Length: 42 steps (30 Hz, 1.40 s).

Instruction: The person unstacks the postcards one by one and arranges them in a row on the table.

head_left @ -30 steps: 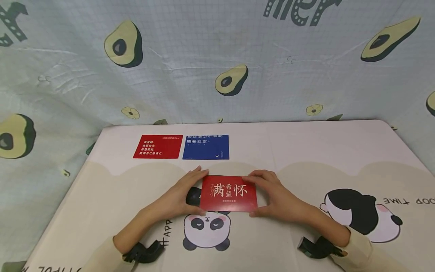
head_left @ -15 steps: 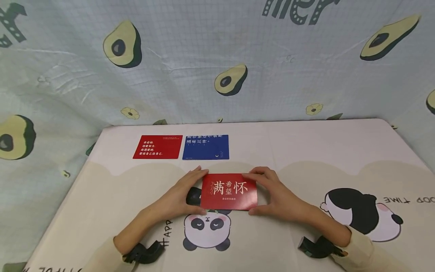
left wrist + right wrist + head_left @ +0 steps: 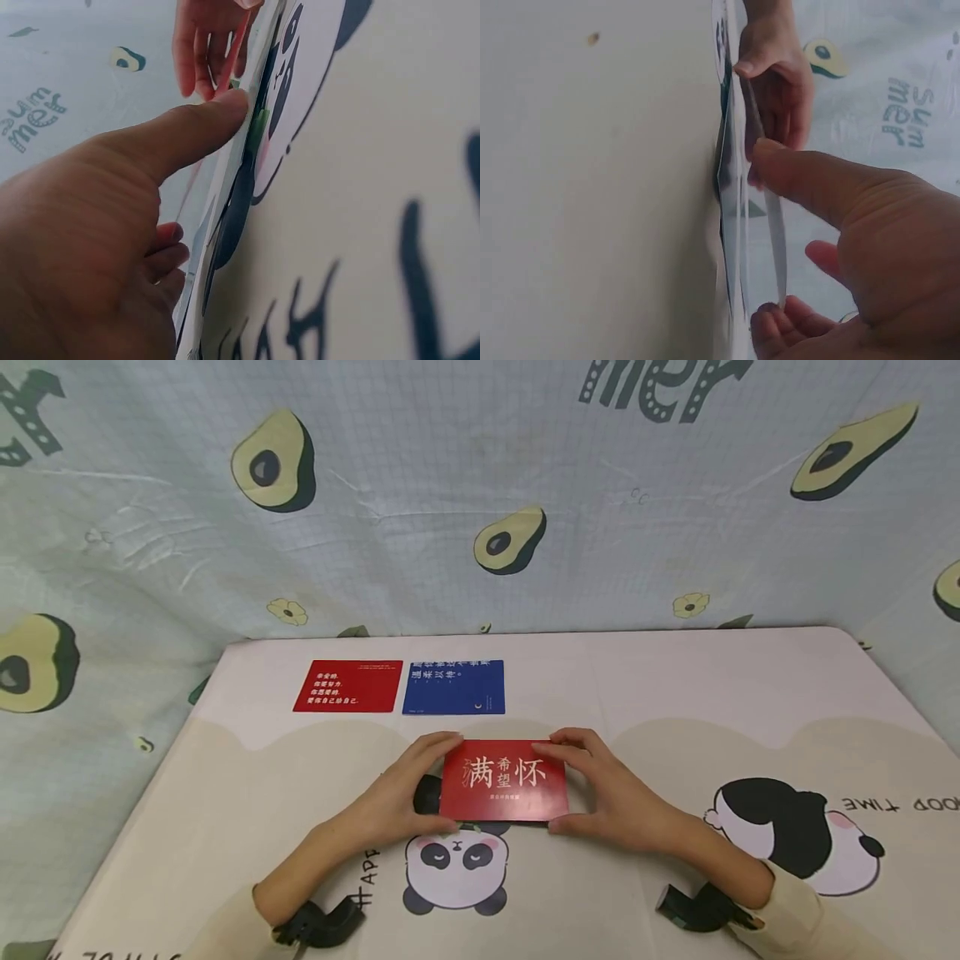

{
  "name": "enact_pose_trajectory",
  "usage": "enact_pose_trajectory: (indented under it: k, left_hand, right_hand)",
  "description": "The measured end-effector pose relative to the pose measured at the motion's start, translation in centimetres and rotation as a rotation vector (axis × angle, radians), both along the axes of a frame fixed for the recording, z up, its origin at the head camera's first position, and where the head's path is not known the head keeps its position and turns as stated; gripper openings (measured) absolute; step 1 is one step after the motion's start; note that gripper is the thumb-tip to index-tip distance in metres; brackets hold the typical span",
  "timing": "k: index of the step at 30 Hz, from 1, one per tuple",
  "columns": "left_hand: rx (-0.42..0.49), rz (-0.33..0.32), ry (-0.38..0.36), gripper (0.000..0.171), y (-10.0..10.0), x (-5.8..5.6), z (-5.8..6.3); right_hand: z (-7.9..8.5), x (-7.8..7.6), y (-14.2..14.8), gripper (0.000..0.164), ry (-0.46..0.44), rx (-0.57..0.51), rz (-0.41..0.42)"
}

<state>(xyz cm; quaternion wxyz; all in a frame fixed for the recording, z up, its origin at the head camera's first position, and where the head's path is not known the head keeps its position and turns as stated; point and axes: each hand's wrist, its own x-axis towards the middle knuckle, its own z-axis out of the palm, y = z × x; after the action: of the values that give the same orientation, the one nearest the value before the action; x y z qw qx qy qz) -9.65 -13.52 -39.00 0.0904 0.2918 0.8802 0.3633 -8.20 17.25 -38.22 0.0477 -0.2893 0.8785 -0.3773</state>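
Note:
A red card with white Chinese characters is held between both hands, above the panda print on the tablecloth. My left hand grips its left end, thumb at the near corner and fingers at the far one. At the opposite end my right hand pinches the card likewise. Both wrist views show the card nearly edge-on, a thin pinkish strip in the left one and a pale strip in the right, with a gap between it and the table surface.
Farther back, a red card with white writing lies flat beside a blue card. The table wears a beige cloth with animal prints. Behind its far edge hangs a pale curtain with avocado prints.
The held red card has risen slightly, away from the person, with both hands keeping their grip. The two cards at the back have stayed in place.

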Motion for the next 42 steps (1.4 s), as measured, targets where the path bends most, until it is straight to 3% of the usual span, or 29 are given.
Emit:
enact_pose_trajectory:
  k: [8,14,27,36,42]
  left_hand:
    - [0.005,0.035,0.017,0.091,0.3,0.0,0.7]
    - [-0.004,0.033,0.065,0.090,0.9,-0.8,2.0]
    - [-0.026,0.023,0.092,0.092,3.0,-4.0,4.1]
    - [-0.012,0.013,0.120,0.090,5.2,-6.1,4.3]
    - [-0.053,0.026,0.136,0.088,6.4,-7.4,4.0]
  right_hand:
    - [0.8,-0.2,0.2,0.082,0.031,0.024,-0.001]
    - [1.6,-0.7,0.7,0.082,0.087,0.047,-0.007]
    - [3.3,-3.5,3.5,0.082,0.128,0.036,-0.003]
    - [3.6,-5.7,5.9,0.077,0.163,0.055,-0.003]
    - [3.6,-7.1,6.9,0.074,0.158,0.079,-0.016]
